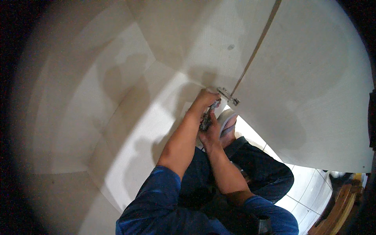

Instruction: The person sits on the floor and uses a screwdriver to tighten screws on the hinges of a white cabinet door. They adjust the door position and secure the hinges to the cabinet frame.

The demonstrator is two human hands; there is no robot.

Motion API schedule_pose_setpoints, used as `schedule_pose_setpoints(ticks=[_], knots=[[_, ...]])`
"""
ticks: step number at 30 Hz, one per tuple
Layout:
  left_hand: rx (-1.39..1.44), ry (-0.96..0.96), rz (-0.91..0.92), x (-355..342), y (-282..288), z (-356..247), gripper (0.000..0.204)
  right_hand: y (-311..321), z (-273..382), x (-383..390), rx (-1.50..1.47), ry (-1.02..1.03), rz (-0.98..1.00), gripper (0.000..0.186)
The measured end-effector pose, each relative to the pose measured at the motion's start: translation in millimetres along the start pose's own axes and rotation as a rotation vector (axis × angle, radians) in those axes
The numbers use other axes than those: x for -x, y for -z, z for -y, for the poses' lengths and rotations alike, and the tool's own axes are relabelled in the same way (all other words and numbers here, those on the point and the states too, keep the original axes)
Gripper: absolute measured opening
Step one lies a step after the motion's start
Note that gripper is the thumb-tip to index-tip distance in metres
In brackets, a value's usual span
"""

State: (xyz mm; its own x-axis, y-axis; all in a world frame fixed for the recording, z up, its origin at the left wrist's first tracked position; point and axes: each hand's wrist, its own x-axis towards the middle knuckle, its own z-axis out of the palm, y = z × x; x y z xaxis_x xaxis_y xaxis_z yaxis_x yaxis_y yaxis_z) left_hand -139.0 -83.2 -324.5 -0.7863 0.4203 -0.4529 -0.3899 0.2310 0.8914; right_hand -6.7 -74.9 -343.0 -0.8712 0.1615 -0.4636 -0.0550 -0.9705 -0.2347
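"How much room are the hands having?"

"The pale, flat-panelled cabinet (145,125) is stretching wide on their left; the broad door (313,78) is standing close on the right, glossy tiled floor (299,188) showing past its curving-looking edge."

"And the grip?"

"The right hand (212,132) is clasping a dark tool (204,123), its shape mostly hiding behind fingers. The left hand (206,98) is curling near its upper end; whether it's gripping, I can't tell. Just beside, a metal hinge (228,96) is glinting."

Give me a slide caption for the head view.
Right hand around a partly hidden dark tool, left hand at its far end, beside a metal hinge on a pale panel.
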Motion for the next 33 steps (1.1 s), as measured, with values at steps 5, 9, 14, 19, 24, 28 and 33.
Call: schedule_pose_setpoints(ticks=[5,9,14,19,24,28,33], knots=[[-0.010,-0.061,-0.073,-4,-2,2,0.017,12,-7,-6,0.008,0.045,-0.057,0.034],[0.108,0.053,0.031,1,4,0,0.017,31,-1,-21,-0.362,-0.156,0.450,0.035],[0.094,-0.082,-0.007,-4,0,5,0.015,27,-6,-17,-0.189,-0.048,0.231,0.037],[-0.005,-0.100,-0.100,-4,-4,2,0.015,18,-12,-9,-0.011,-0.006,0.064,0.037],[0.130,0.126,0.048,10,3,-9,0.017,25,-2,-15,-0.368,-0.160,0.471,0.034],[0.071,0.084,0.090,6,4,-8,0.017,15,-3,-6,-0.220,-0.086,0.150,0.032],[-0.155,-0.065,0.020,-1,5,-1,0.017,-5,-7,7,0.083,0.019,-0.063,0.030]])
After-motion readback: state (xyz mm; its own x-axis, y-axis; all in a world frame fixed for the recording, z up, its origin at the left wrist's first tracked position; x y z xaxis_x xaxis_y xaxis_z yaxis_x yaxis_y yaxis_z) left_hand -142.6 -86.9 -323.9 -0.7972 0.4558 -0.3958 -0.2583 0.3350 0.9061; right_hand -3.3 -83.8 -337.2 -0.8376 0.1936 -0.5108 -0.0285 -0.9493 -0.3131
